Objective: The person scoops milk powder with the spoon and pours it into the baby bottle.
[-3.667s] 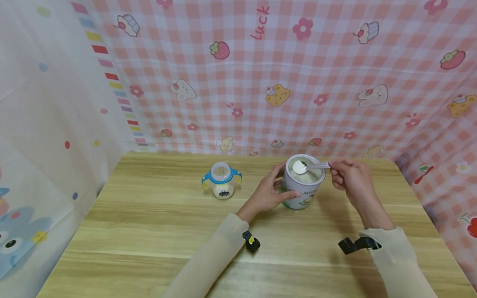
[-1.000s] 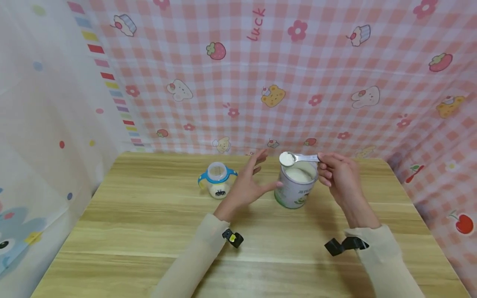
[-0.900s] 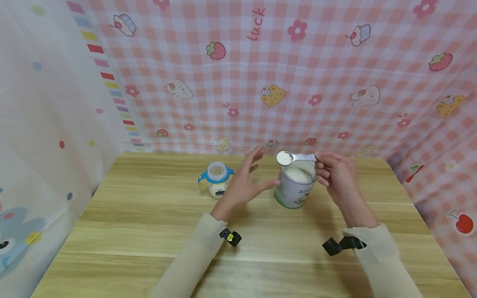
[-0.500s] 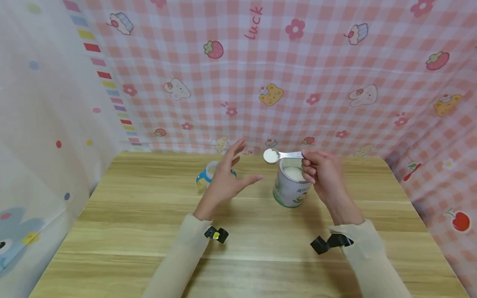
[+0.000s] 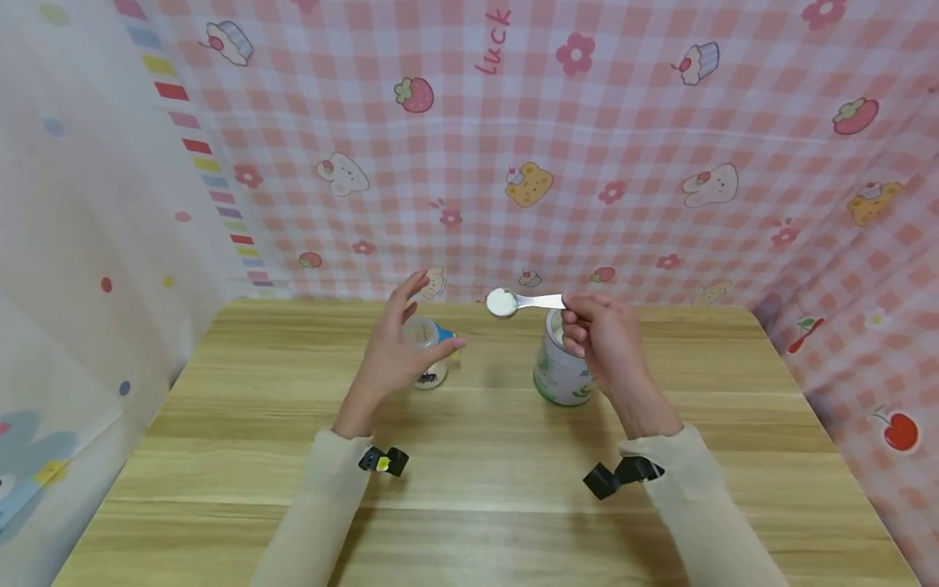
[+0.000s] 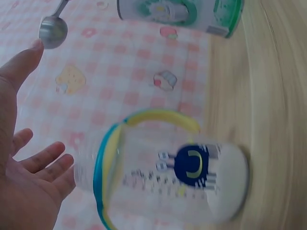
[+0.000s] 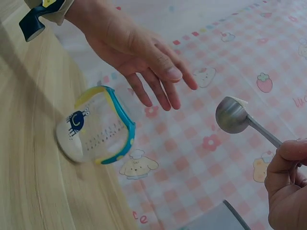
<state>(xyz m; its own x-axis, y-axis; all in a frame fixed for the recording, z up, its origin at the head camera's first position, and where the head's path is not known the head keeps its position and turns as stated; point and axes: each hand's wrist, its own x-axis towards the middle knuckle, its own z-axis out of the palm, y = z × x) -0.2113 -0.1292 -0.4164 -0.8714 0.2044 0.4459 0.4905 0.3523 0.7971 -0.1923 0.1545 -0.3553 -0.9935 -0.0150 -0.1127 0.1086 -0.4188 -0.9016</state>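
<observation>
My right hand (image 5: 605,342) pinches the handle of a metal measuring spoon (image 7: 232,117), its bowl level and heaped with white powder (image 5: 502,302). The spoon hovers between a baby bottle and a milk powder can. The baby bottle (image 6: 144,177) is uncapped and clear, with a blue collar, yellow handles, a dark crab print and whitish contents at the bottom. My left hand (image 5: 392,350), fingers spread and thumb apart, hovers by the bottle and partly hides it in the head view. It appears not to touch it. The milk powder can (image 5: 559,377) stands open below my right hand.
Everything stands on a wooden table (image 5: 469,489). A pink checked cloth (image 5: 469,163) hangs behind its far edge, and a white dotted cloth (image 5: 110,204) hangs at the left. Black camera straps (image 5: 623,475) sit on both wrists.
My left hand has let go of the milk powder can and moved left to the bottle. My right hand has lifted the filled spoon out of the can and carried it left.
</observation>
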